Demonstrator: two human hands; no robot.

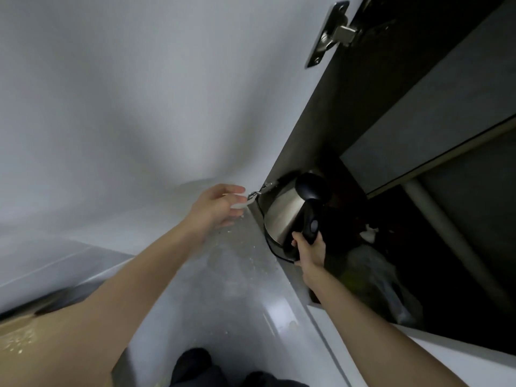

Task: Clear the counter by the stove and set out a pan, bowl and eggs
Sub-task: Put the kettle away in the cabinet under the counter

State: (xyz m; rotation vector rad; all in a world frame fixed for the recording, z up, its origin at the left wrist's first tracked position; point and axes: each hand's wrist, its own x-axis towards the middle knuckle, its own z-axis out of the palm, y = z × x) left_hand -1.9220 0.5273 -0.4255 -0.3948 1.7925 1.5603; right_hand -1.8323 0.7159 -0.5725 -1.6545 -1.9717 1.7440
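Observation:
A steel electric kettle (282, 216) with a black lid and black handle sits at the mouth of a low, dark cabinet (446, 275). My right hand (308, 248) grips the kettle's black handle from below. A black cord (272, 248) runs along the kettle's base. My left hand (220, 206) is stretched out with loose fingers against the inner face of the open white cabinet door (139, 107), near its lower hinge (261, 192). No pan, bowl or eggs are in view.
The cabinet holds a crumpled plastic bag (382, 286), a white pipe (446, 238) and a shelf edge (418, 174). An upper hinge (333, 32) shows at the top. The speckled floor (237, 275) lies below, with my dark-clothed legs (201, 367).

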